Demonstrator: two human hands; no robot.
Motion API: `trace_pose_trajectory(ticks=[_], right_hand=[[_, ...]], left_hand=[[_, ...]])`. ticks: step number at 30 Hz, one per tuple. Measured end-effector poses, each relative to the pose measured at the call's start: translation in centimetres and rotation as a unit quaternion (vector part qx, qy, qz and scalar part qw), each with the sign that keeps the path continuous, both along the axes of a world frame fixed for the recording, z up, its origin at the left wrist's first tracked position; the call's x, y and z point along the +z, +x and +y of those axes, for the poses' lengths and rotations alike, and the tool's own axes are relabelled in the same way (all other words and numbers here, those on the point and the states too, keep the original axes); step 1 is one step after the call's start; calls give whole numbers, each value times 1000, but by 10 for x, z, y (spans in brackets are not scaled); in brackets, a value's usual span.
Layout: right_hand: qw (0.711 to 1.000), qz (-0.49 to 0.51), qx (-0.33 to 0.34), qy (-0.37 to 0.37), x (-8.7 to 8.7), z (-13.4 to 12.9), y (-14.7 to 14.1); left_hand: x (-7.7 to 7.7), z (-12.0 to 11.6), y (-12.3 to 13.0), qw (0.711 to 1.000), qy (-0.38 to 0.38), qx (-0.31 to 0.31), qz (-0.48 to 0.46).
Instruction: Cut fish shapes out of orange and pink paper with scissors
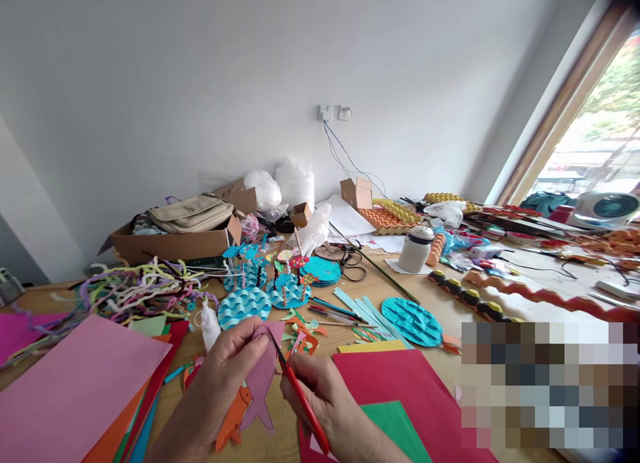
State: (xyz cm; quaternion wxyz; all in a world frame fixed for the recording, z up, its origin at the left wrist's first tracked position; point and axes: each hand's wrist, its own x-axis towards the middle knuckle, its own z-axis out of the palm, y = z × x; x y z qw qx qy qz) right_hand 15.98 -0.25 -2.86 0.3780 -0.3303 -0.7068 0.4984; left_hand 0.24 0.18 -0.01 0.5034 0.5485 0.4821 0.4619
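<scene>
A pink paper fish shape (pixel 260 386) with a dark drawn outline hangs tail down from my left hand (pixel 234 356), whose thumb and fingers pinch its upper edge. My right hand (pixel 320 389) is wrapped round red-handled scissors (pixel 306 403); their dark blades lie against the right edge of the pink paper, near my left fingertips. Under the pink paper, on the table, rests an orange paper fish (pixel 234 416), partly hidden by my left hand. Orange and green paper scraps (pixel 304 333) are scattered just beyond my hands.
Pink sheets (pixel 83 383) lie at the left, red (pixel 400 383) and green sheets (pixel 393 426) at the right. Behind are a white glue bottle (pixel 208 324), blue wavy discs (pixel 244 307), pens (pixel 334 315), pipe cleaners (pixel 145 289) and a white jar (pixel 416 249). The lower right is pixelated.
</scene>
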Motion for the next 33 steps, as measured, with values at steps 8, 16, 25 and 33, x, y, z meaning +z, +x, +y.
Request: trace_pose_trajectory(ticks=[8, 16, 25, 33], right_hand=[[999, -31, -1, 9, -6, 2, 3], [999, -43, 1, 1, -7, 3, 3], [999, -32, -3, -1, -7, 1, 1], [999, -33, -10, -1, -7, 1, 0]], left_hand=[[-4, 1, -3, 1000, 11, -5, 17], [-6, 4, -7, 999, 16, -32, 33], [-6, 3, -8, 998, 15, -41, 34], [-3, 3, -6, 1000, 17, -13, 21]])
